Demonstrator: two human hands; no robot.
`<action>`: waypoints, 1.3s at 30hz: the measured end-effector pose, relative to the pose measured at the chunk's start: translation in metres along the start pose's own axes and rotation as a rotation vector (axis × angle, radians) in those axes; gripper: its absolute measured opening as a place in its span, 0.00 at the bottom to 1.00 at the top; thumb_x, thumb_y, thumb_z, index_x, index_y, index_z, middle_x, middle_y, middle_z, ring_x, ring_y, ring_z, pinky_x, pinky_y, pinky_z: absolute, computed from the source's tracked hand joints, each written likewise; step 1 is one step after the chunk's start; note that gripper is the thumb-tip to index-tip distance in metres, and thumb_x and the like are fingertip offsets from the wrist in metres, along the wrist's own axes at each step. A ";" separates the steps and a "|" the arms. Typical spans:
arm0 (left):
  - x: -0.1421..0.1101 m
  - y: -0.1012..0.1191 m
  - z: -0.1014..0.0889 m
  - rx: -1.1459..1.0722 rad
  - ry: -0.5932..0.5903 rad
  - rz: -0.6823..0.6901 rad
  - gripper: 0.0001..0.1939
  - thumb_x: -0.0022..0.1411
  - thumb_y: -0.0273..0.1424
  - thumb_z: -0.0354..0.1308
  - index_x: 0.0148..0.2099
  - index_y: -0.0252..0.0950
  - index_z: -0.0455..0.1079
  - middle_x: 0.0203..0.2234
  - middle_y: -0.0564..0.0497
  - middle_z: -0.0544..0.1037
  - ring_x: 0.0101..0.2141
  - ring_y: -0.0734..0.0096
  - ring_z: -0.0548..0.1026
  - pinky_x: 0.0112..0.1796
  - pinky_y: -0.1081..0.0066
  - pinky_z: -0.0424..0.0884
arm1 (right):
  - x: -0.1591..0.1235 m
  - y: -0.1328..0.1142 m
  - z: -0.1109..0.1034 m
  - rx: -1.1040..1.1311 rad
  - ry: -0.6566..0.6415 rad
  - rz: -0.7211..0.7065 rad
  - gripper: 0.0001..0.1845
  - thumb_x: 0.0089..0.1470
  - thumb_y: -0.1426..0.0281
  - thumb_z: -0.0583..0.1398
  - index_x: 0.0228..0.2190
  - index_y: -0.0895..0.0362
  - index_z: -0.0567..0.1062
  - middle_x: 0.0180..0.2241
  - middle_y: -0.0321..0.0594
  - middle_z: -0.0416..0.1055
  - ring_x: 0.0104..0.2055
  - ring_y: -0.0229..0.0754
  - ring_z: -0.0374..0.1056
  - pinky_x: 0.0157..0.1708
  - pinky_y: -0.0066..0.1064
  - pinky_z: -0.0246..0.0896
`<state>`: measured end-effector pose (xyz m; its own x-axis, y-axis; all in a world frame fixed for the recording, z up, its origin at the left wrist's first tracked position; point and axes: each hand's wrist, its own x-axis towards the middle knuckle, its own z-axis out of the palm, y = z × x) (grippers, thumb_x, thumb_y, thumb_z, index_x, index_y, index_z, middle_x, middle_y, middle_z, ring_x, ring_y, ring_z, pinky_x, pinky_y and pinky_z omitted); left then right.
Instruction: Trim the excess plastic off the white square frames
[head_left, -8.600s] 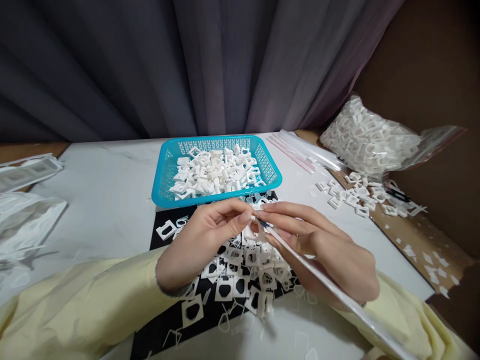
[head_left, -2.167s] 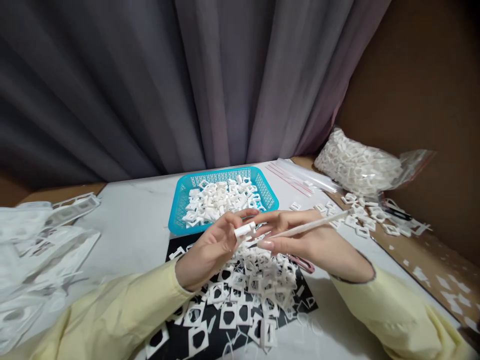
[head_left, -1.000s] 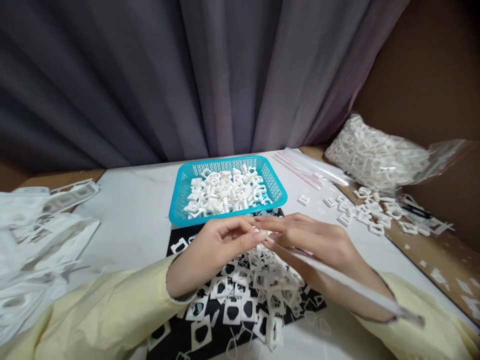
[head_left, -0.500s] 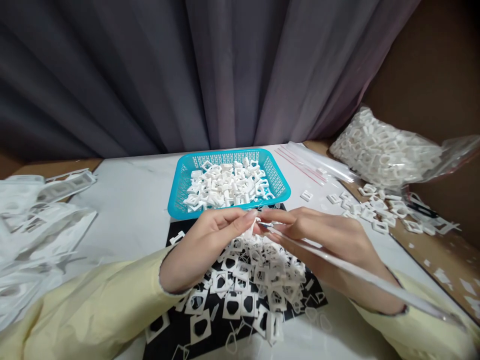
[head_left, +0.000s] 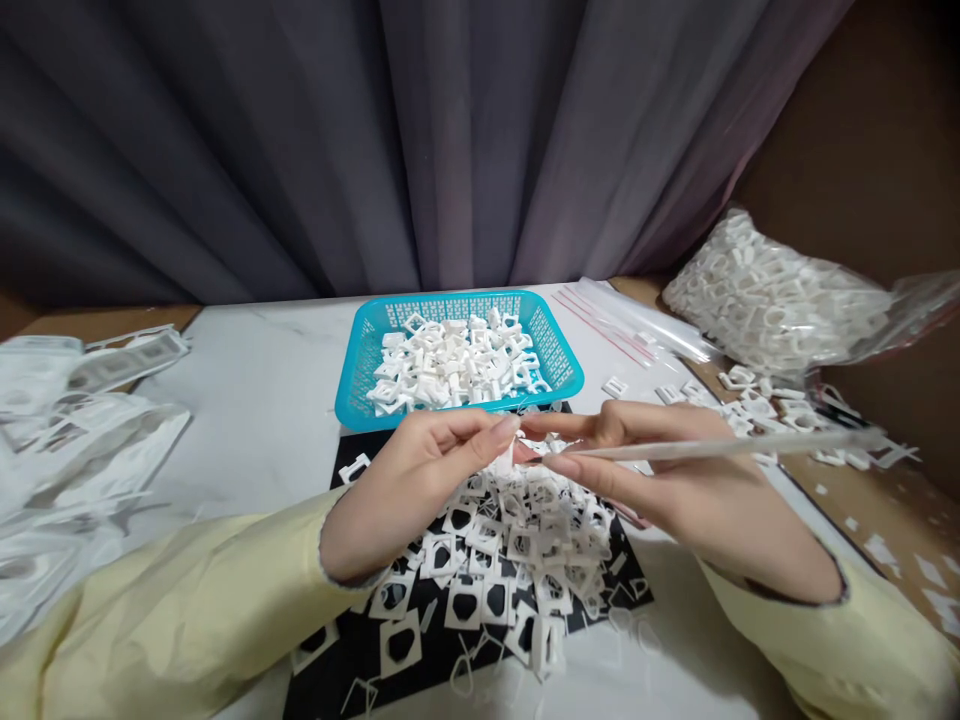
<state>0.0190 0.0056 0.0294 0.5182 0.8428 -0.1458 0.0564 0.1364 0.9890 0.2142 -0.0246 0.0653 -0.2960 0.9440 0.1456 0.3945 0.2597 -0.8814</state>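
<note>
My left hand (head_left: 439,470) pinches a small white plastic part (head_left: 504,460) between thumb and fingers; the fingers hide most of it. Between the thumb and fingers of my right hand (head_left: 645,462) is a slim tool (head_left: 697,451) with a long white handle. Its narrow dark tip points left, close to the part; whether it touches I cannot tell. The handle's far end sticks out to the right. Under both hands, a heap of white square frames and thin scraps (head_left: 517,540) covers much of a black mat (head_left: 330,680).
Behind the hands stands a blue basket (head_left: 346,390) of white parts. Flat plastic bags (head_left: 645,320) and a filled clear bag (head_left: 780,295) lie at right, near loose parts (head_left: 757,410). White moulded sheets (head_left: 97,450) lie at left on the marble-look table (head_left: 247,385).
The right hand has turned, swinging the tool's handle from slanting down across the wrist to nearly level. The left hand keeps its pinch on the white part. The view has shifted slightly.
</note>
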 end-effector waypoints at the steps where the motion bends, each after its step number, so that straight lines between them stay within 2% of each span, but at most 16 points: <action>1: 0.000 0.000 0.000 -0.015 -0.007 -0.007 0.12 0.62 0.37 0.53 0.32 0.37 0.73 0.30 0.53 0.76 0.37 0.69 0.71 0.41 0.71 0.64 | 0.001 0.000 -0.001 0.067 -0.022 0.058 0.15 0.49 0.71 0.63 0.16 0.56 0.66 0.31 0.37 0.77 0.47 0.45 0.71 0.37 0.25 0.70; 3: 0.000 0.000 0.000 -0.044 -0.025 -0.021 0.12 0.62 0.37 0.53 0.33 0.37 0.73 0.29 0.53 0.76 0.36 0.68 0.71 0.39 0.71 0.65 | 0.002 0.000 -0.002 0.156 -0.053 0.126 0.16 0.48 0.71 0.64 0.16 0.56 0.65 0.28 0.36 0.76 0.49 0.47 0.69 0.40 0.28 0.70; 7: 0.000 0.001 0.001 -0.055 -0.046 -0.049 0.12 0.62 0.37 0.53 0.31 0.37 0.72 0.27 0.54 0.74 0.33 0.70 0.70 0.36 0.71 0.65 | 0.004 0.003 0.001 0.235 -0.053 0.156 0.16 0.47 0.71 0.65 0.16 0.57 0.65 0.28 0.35 0.76 0.49 0.46 0.69 0.43 0.31 0.69; 13: 0.001 0.003 0.002 -0.028 -0.034 -0.019 0.13 0.62 0.36 0.54 0.28 0.36 0.71 0.25 0.56 0.72 0.28 0.74 0.67 0.32 0.74 0.62 | 0.005 0.001 0.003 0.269 -0.058 0.176 0.18 0.46 0.69 0.66 0.15 0.56 0.63 0.25 0.35 0.75 0.47 0.46 0.70 0.42 0.33 0.70; 18: 0.002 0.003 0.001 0.033 -0.018 0.008 0.13 0.62 0.36 0.54 0.27 0.36 0.71 0.23 0.58 0.72 0.27 0.76 0.66 0.33 0.75 0.63 | 0.007 0.002 0.003 0.276 -0.055 0.211 0.19 0.44 0.70 0.66 0.14 0.56 0.62 0.19 0.33 0.71 0.45 0.46 0.72 0.42 0.33 0.70; 23: 0.000 0.003 0.004 0.201 0.022 0.060 0.14 0.62 0.37 0.52 0.32 0.37 0.74 0.28 0.54 0.78 0.34 0.67 0.73 0.37 0.71 0.66 | 0.006 0.001 0.003 0.303 -0.132 0.181 0.17 0.45 0.70 0.66 0.14 0.55 0.64 0.23 0.35 0.75 0.51 0.48 0.67 0.47 0.38 0.68; 26: 0.008 0.006 -0.004 0.399 0.110 0.180 0.14 0.62 0.38 0.51 0.33 0.37 0.75 0.31 0.51 0.79 0.37 0.63 0.74 0.41 0.68 0.66 | 0.004 0.001 -0.008 0.188 -0.115 0.157 0.16 0.45 0.68 0.66 0.15 0.55 0.66 0.22 0.35 0.74 0.53 0.51 0.65 0.47 0.39 0.67; 29: 0.032 0.010 -0.032 0.700 0.253 0.423 0.11 0.60 0.37 0.54 0.32 0.37 0.72 0.40 0.49 0.77 0.43 0.61 0.71 0.44 0.67 0.64 | 0.002 0.016 -0.025 -0.103 0.100 0.095 0.14 0.47 0.64 0.64 0.16 0.55 0.69 0.30 0.39 0.77 0.49 0.51 0.68 0.45 0.38 0.68; 30: 0.043 0.010 -0.045 0.818 0.281 0.492 0.11 0.60 0.38 0.54 0.31 0.37 0.71 0.40 0.47 0.76 0.43 0.59 0.71 0.44 0.65 0.64 | 0.002 0.025 -0.030 -0.233 0.169 0.071 0.13 0.48 0.63 0.64 0.18 0.55 0.71 0.33 0.42 0.77 0.46 0.52 0.71 0.41 0.38 0.69; 32: 0.066 0.011 -0.073 1.063 0.242 0.542 0.15 0.60 0.40 0.53 0.28 0.36 0.69 0.30 0.47 0.75 0.36 0.60 0.71 0.42 0.62 0.63 | 0.003 0.048 -0.035 -0.433 0.096 0.064 0.10 0.50 0.62 0.61 0.27 0.57 0.76 0.36 0.46 0.77 0.38 0.50 0.74 0.35 0.38 0.69; 34: 0.081 0.010 -0.093 1.206 0.175 0.551 0.18 0.59 0.43 0.53 0.24 0.36 0.68 0.23 0.48 0.71 0.31 0.61 0.70 0.40 0.61 0.63 | 0.003 0.070 -0.034 -0.442 0.029 0.084 0.09 0.51 0.65 0.60 0.31 0.58 0.77 0.34 0.45 0.77 0.33 0.48 0.74 0.33 0.36 0.68; 36: 0.084 0.008 -0.098 1.228 0.195 0.584 0.17 0.60 0.43 0.52 0.26 0.36 0.68 0.27 0.46 0.72 0.35 0.59 0.69 0.43 0.58 0.60 | 0.004 0.087 -0.028 -0.428 0.013 0.095 0.10 0.52 0.66 0.59 0.32 0.58 0.77 0.31 0.43 0.78 0.30 0.45 0.74 0.30 0.33 0.67; 39: 0.067 0.005 -0.075 1.245 0.176 0.647 0.15 0.63 0.39 0.49 0.31 0.36 0.69 0.34 0.44 0.74 0.40 0.57 0.69 0.44 0.58 0.59 | 0.004 0.101 -0.015 -0.383 0.022 0.110 0.11 0.53 0.65 0.58 0.26 0.59 0.74 0.31 0.42 0.77 0.31 0.42 0.73 0.29 0.30 0.66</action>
<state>-0.0104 0.1016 0.0228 0.6355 0.6440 0.4259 0.6064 -0.7578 0.2409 0.2659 0.0080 -0.0164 -0.2164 0.9736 0.0729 0.7197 0.2095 -0.6619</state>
